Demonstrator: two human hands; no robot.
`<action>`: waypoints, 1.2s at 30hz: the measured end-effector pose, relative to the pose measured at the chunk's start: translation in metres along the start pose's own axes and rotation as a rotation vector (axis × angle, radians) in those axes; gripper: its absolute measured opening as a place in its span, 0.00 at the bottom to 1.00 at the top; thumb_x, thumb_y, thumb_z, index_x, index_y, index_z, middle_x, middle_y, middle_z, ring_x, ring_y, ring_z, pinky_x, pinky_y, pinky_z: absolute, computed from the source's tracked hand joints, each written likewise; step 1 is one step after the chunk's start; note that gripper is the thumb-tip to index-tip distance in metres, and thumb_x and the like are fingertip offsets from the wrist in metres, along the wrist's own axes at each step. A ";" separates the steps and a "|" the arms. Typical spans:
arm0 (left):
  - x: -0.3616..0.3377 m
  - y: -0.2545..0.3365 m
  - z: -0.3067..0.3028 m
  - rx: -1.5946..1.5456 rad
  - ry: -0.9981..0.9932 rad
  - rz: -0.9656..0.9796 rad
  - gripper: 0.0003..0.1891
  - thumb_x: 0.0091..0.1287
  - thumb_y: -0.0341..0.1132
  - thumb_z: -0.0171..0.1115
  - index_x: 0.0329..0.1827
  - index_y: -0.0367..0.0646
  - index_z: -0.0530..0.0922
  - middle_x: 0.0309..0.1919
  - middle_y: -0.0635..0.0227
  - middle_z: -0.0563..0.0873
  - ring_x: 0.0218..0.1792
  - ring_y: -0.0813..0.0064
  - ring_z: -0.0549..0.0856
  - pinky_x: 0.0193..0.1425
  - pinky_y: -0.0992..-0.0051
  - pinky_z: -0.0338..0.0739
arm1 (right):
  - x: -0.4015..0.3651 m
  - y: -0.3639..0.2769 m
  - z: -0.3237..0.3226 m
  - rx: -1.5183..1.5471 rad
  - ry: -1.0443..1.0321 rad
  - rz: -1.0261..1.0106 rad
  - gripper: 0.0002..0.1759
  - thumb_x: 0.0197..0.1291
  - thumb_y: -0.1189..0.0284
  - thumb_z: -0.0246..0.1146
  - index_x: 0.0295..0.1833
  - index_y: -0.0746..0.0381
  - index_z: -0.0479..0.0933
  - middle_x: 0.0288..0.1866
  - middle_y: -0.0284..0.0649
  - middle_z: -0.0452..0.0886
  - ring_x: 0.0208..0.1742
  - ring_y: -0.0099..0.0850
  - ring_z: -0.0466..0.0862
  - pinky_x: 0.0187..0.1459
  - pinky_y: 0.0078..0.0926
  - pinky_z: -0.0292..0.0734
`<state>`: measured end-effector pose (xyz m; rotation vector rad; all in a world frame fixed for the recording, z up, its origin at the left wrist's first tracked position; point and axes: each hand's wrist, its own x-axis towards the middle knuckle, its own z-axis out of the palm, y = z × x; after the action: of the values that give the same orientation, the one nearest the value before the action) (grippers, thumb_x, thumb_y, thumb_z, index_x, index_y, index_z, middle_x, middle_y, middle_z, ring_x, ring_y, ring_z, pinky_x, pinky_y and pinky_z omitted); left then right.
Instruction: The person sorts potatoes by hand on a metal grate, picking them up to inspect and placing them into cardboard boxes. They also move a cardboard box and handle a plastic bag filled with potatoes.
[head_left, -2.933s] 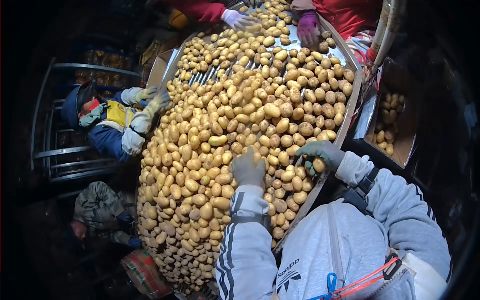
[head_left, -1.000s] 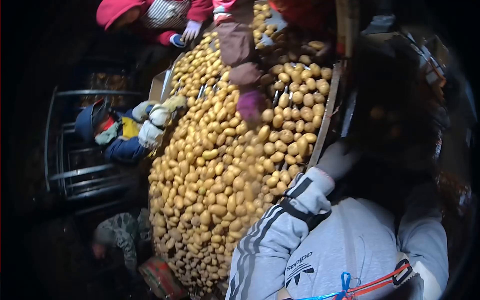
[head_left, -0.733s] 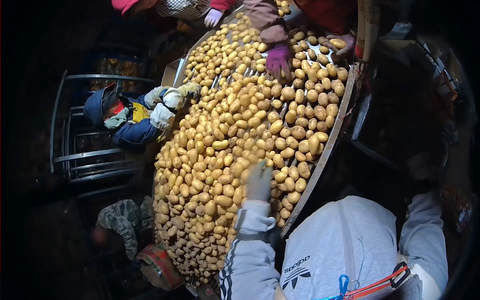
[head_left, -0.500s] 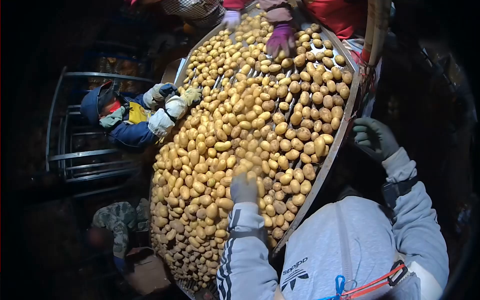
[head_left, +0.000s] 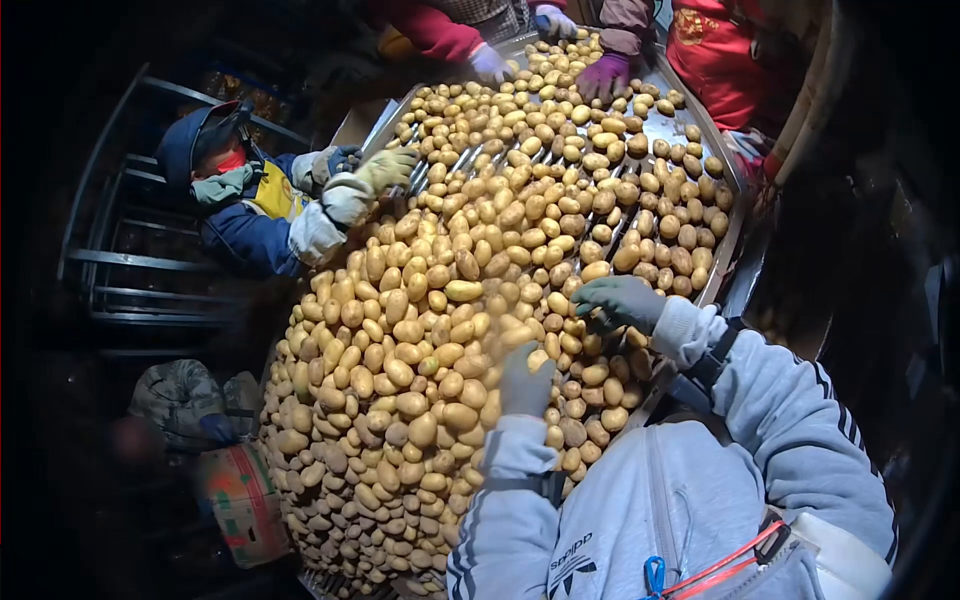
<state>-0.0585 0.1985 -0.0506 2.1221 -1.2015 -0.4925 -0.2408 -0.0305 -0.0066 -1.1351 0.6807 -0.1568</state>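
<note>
A wide heap of yellow-brown potatoes (head_left: 400,375) covers the metal sorting table (head_left: 665,125) in front of me. My left hand (head_left: 526,382), in a grey glove, is in the near part of the heap. Its fingers and thumb are closed round a potato (head_left: 538,358), partly hidden by the glove. My right hand (head_left: 620,304), in a grey-green glove, hovers just over the potatoes to the right. Its fingers stretch leftward, slightly bent and apart, with nothing visible in them; the undersides are hidden.
Across on the left, a person in a blue cap (head_left: 185,150) reaches gloved hands to the heap's edge. At the far end, a purple-gloved hand (head_left: 603,77) and a lilac-gloved hand (head_left: 490,63) touch potatoes. A printed carton (head_left: 243,500) stands lower left. Metal rails (head_left: 150,262) run behind.
My right hand has come from beyond the table's right edge to over the potatoes. My left hand has shifted slightly right. The view has shifted, and the far hands have moved.
</note>
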 end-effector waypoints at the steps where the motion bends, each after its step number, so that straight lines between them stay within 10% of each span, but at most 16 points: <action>1: 0.004 -0.002 -0.012 -0.251 -0.118 -0.209 0.29 0.69 0.43 0.70 0.71 0.38 0.79 0.63 0.52 0.85 0.52 0.57 0.87 0.59 0.63 0.83 | 0.007 -0.003 0.006 0.026 -0.003 0.023 0.17 0.75 0.63 0.64 0.60 0.61 0.87 0.48 0.33 0.90 0.42 0.19 0.87 0.39 0.18 0.82; 4: 0.013 0.027 -0.055 -1.013 -0.117 -0.637 0.29 0.73 0.44 0.63 0.75 0.40 0.77 0.63 0.57 0.85 0.48 0.65 0.88 0.51 0.68 0.85 | 0.035 0.010 0.003 -0.035 -0.026 -0.103 0.18 0.75 0.60 0.66 0.59 0.61 0.88 0.46 0.32 0.89 0.41 0.18 0.86 0.36 0.18 0.82; 8: 0.036 0.020 -0.067 -1.129 -0.160 -0.572 0.29 0.79 0.40 0.52 0.80 0.38 0.68 0.62 0.56 0.83 0.53 0.61 0.87 0.54 0.67 0.87 | 0.052 0.001 0.007 0.130 -0.009 0.170 0.24 0.76 0.52 0.64 0.63 0.58 0.84 0.47 0.33 0.87 0.38 0.25 0.88 0.37 0.21 0.85; 12: 0.067 0.055 -0.056 -0.291 -0.172 -0.022 0.25 0.79 0.42 0.62 0.76 0.42 0.75 0.58 0.55 0.87 0.62 0.57 0.86 0.68 0.63 0.81 | 0.047 -0.013 0.035 0.387 -0.158 0.418 0.31 0.75 0.38 0.60 0.64 0.53 0.80 0.47 0.35 0.86 0.45 0.35 0.89 0.41 0.35 0.89; 16: 0.113 0.039 -0.068 -0.134 0.036 0.129 0.25 0.75 0.43 0.66 0.71 0.39 0.79 0.64 0.50 0.84 0.67 0.49 0.81 0.75 0.59 0.74 | 0.048 0.020 0.019 -0.532 -0.222 -0.546 0.19 0.71 0.69 0.70 0.66 0.54 0.84 0.52 0.38 0.88 0.52 0.34 0.88 0.55 0.32 0.85; 20: 0.191 -0.004 -0.119 0.502 0.184 -0.008 0.34 0.72 0.57 0.65 0.73 0.43 0.81 0.76 0.50 0.77 0.79 0.48 0.69 0.84 0.51 0.61 | 0.025 -0.012 0.017 0.135 -0.172 0.097 0.14 0.69 0.76 0.69 0.59 0.57 0.87 0.51 0.39 0.89 0.52 0.32 0.89 0.55 0.32 0.85; 26: 0.238 -0.019 -0.093 0.755 0.050 -0.191 0.37 0.73 0.68 0.54 0.78 0.58 0.77 0.84 0.59 0.68 0.84 0.51 0.62 0.86 0.48 0.53 | -0.004 -0.005 -0.010 0.339 -0.035 0.032 0.10 0.72 0.76 0.64 0.52 0.71 0.85 0.48 0.46 0.87 0.45 0.33 0.90 0.49 0.30 0.90; 36: 0.177 0.020 -0.010 0.453 -0.086 0.037 0.45 0.72 0.61 0.63 0.84 0.42 0.64 0.77 0.48 0.74 0.75 0.53 0.75 0.81 0.50 0.62 | 0.013 0.012 -0.003 0.163 0.021 0.062 0.15 0.73 0.74 0.62 0.60 0.64 0.87 0.54 0.40 0.90 0.47 0.29 0.90 0.50 0.26 0.87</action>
<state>0.0252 0.0423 -0.0312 2.4668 -1.5113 -0.3170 -0.2347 -0.0337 -0.0238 -0.9564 0.7085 -0.1690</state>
